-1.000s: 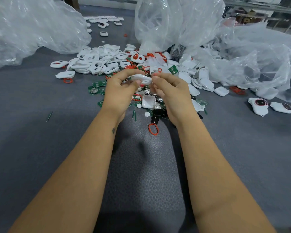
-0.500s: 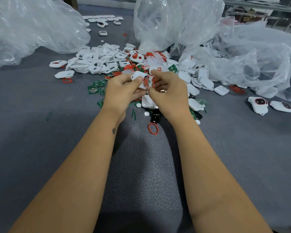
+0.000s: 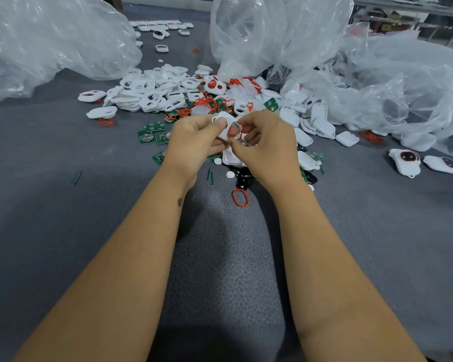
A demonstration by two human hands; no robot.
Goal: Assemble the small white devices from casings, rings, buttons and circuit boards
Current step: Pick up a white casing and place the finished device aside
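Observation:
Both my hands meet above the heap of parts at the middle of the grey table. My left hand pinches a white casing by its left side, thumb on top. My right hand grips the casing's right side, its fingers on a red ring that sits at the casing's opening. Below the hands lie white casing halves, green circuit boards, black buttons and a loose red ring. Two assembled devices rest at the right.
A pile of white front casings with red rings spreads behind the hands. Large clear plastic bags lie at the back left, back centre and right. More devices sit in a row far back.
The casing has been turned from edge-on to face up, and the red ring now shows at its opening under my right fingers. Both hands stayed in place.

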